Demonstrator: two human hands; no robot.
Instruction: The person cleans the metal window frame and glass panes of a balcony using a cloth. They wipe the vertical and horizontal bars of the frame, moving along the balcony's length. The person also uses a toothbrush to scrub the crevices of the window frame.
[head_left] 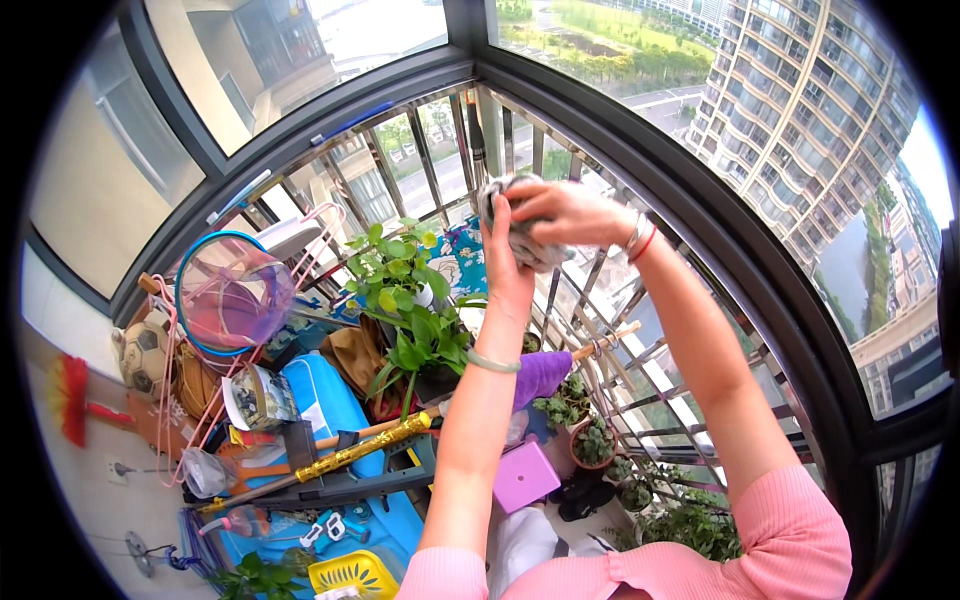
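Note:
Both my arms reach out ahead, raised in front of the metal railing (pixel 425 165). A crumpled grey and white cloth (pixel 541 252) is bunched between my hands. My left hand (pixel 508 240) grips it from the left side, thumb pointing up. From the right, my right hand (pixel 582 214) has its fingers bent over the cloth and pressed into it. Part of the cloth is hidden behind the fingers. A pale bangle (pixel 494 364) circles my left wrist.
Leafy potted plants (pixel 425 345) stand below my left forearm. A blue-rimmed mesh net (pixel 235 295), a football (pixel 147 355) and gold-wrapped poles (pixel 365 447) crowd the left. Low down are a pink stool (pixel 526 475) and several small succulents (pixel 593 443). Dark window frames (pixel 640 150) surround the corner.

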